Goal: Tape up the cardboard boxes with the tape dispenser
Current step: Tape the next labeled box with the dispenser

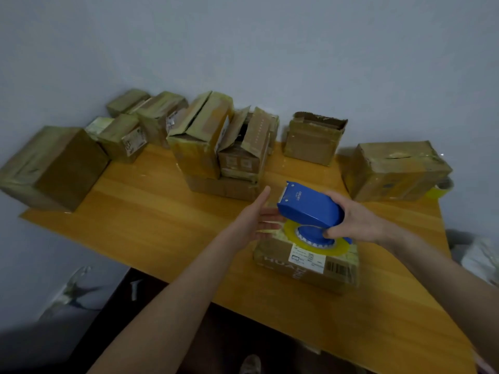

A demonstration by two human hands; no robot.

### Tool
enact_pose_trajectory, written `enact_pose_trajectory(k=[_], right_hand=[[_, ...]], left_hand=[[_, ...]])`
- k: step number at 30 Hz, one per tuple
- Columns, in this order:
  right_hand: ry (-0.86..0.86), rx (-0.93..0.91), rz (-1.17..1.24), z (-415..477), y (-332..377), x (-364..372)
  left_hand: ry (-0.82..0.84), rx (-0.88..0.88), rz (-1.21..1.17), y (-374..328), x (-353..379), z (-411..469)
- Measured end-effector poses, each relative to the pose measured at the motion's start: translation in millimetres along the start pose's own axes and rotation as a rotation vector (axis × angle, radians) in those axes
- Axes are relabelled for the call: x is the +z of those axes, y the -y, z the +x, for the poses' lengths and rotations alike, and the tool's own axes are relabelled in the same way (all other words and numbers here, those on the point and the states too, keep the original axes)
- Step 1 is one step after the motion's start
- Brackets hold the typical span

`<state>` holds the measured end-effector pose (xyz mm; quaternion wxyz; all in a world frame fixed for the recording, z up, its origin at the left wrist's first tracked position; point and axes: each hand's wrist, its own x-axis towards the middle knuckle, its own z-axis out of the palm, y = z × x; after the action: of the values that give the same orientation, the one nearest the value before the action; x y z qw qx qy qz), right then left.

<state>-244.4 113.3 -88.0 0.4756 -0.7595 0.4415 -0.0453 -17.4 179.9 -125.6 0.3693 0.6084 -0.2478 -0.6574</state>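
The box sits low and right of centre, set back from the table's near edge. The blue dispenser is over its top, with the yellow roll facing down onto the cardboard. The right hand grips the dispenser's handle from the right, fingers curled under it. The left hand is open, fingers straight, at the box's far left corner. Bare tabletop spreads left of the box. Other boxes line the wall across the upper frame, and one sits just behind the right hand.
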Motion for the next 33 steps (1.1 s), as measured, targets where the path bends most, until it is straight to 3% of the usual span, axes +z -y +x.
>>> enact_pose_trajectory(k=[13, 28, 33], right_hand=[[-0.006, -0.02, -0.097, 6.6, 7.8, 1.9], [-0.001, 0.038, -0.568, 9.2, 32.2, -11.6], [0.034, 0.086, -0.569, 2.0, 25.0, -11.8]], left_hand=[[-0.186, 0.048, 0.005, 1.8, -6.6, 1.8], [-0.482, 0.104, 0.166, 17.7, -55.6, 15.2], [-0.49, 0.06, 0.239, 41.4, -51.8, 30.0]])
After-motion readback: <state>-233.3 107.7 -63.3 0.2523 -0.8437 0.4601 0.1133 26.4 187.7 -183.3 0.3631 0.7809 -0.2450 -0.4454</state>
